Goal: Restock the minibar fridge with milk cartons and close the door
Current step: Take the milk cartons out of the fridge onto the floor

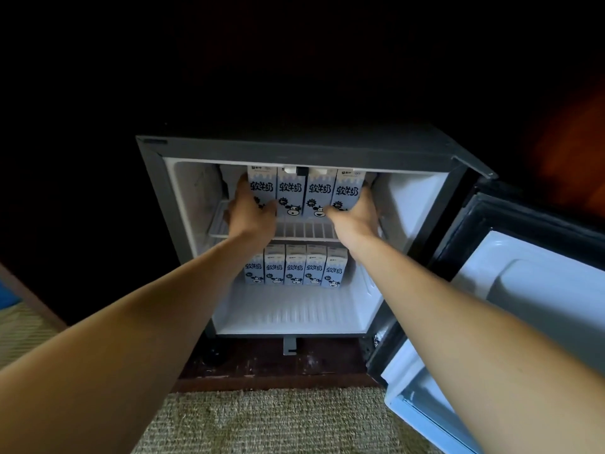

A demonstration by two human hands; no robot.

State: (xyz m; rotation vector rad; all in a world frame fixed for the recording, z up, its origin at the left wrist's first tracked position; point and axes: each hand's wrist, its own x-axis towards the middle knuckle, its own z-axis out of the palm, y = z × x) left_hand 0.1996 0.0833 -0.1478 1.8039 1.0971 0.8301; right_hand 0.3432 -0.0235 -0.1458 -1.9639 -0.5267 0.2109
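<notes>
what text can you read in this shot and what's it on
"软牛奶": big dark characters on each of the four white-and-blue milk cartons on the upper wire shelf, and on the five lower cartons.
Small logo print at the carton tops: too small to read.
Dark grey minibar fridge and its door: no text seen.

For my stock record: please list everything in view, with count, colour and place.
boxy minibar fridge: one, dark grey outside, white inside, centre
fridge door: one, white lining, open at right
wire shelf: one, white, mid-height inside fridge
upper milk cartons, rectangular paper: four, white-blue with black print, row on wire shelf
lower milk cartons: five, same colours, row on fridge floor
woven carpet: one, beige, foreground floor
left hand: one, gripping upper row's left end
right hand: one, gripping upper row's right end
</notes>
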